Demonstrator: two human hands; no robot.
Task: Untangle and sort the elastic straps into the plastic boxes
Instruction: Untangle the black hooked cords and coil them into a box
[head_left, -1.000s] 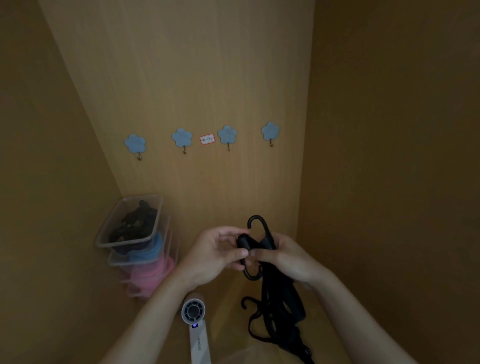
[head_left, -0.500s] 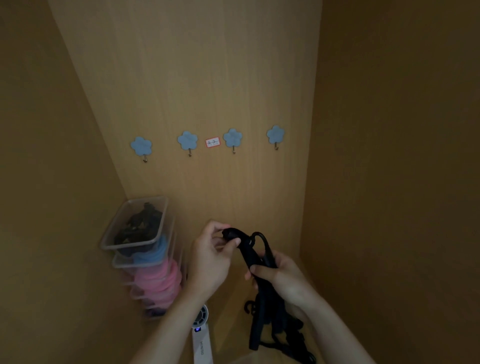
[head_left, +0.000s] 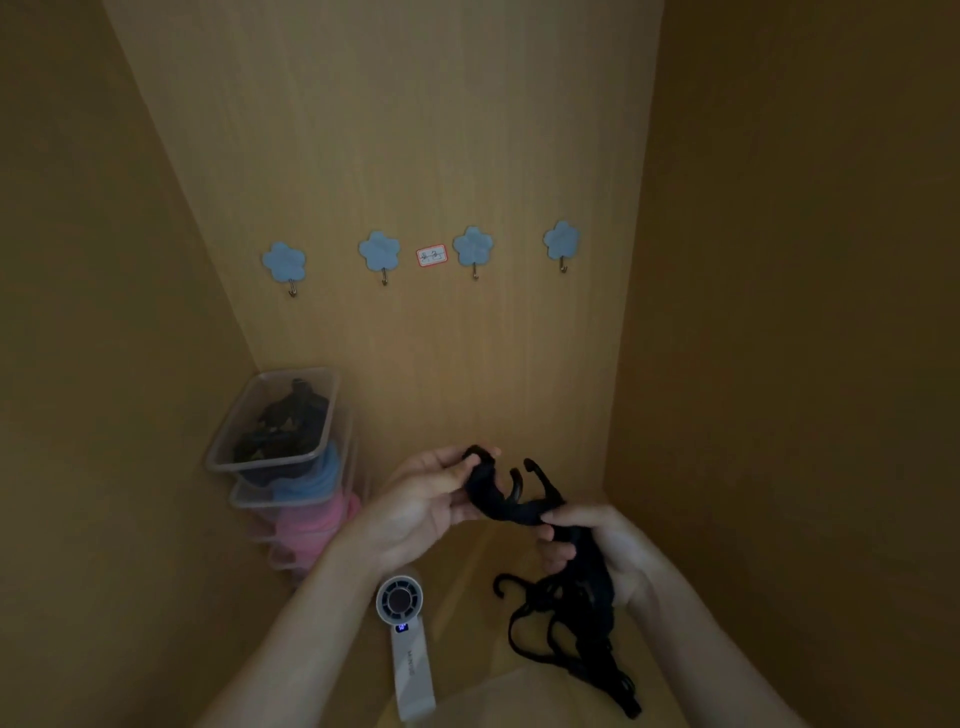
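A tangle of black elastic straps with hooked ends hangs between my hands in a dim wooden cupboard. My left hand pinches one hooked end of a strap at the top. My right hand grips the bundle lower down, with loops and a hook dangling below it. Three clear plastic boxes stand stacked in the left corner: the top box holds black straps, the middle box blue ones, the bottom box pink ones.
A white hand-held fan hangs below my left forearm. Several blue flower-shaped hooks and a small red-edged label are on the back wall. Wooden walls close in on the left and right.
My left hand has pulled its strap end up and to the left, away from the right hand. The right hand has dropped lower with the bundle. The view has tilted slightly.
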